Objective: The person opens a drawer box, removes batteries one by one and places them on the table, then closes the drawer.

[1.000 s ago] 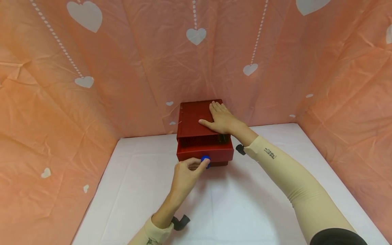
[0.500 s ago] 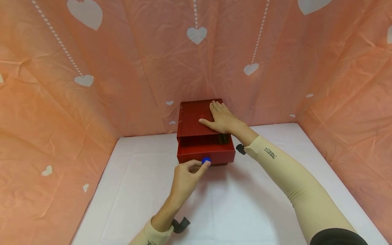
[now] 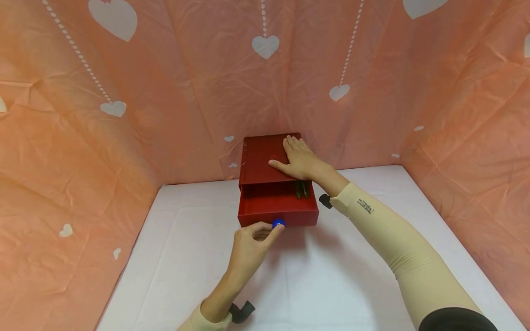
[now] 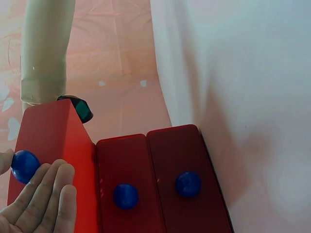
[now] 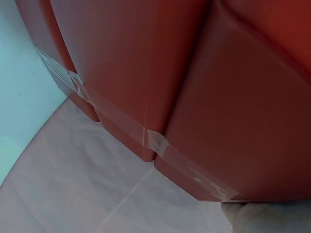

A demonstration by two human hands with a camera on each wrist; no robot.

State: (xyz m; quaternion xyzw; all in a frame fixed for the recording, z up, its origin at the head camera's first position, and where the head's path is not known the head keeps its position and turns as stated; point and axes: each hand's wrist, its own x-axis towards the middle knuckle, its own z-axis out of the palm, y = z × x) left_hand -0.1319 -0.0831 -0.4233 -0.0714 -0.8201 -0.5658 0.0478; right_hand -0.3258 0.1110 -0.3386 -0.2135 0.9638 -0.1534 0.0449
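A red drawer box [image 3: 262, 158] with three stacked drawers stands at the back of the table. Its top drawer [image 3: 299, 219] is pulled out, and dark green slender items [image 3: 302, 189] lie inside at the right, partly hidden. My left hand [image 3: 248, 246] pinches the blue round knob [image 3: 278, 223] on that drawer between thumb and fingers. Flat on the box's top, fingers spread, rests my right hand [image 3: 299, 160]. The left wrist view shows the two lower drawers closed, each with a blue knob [image 4: 126, 196]. Only a bit of the right hand [image 5: 272, 217] shows in the right wrist view.
A white cloth [image 3: 198, 239] covers the table. Orange sheeting [image 3: 186, 115] with white hearts rises behind and at both sides, the rear sheet close to the box. Clear tape [image 5: 158, 141] runs across the side of the stacked drawer casings.
My left hand has drawn the top drawer further out toward me by its knob. More of the drawer's inside and the green items shows. The right hand has stayed on the box's top.
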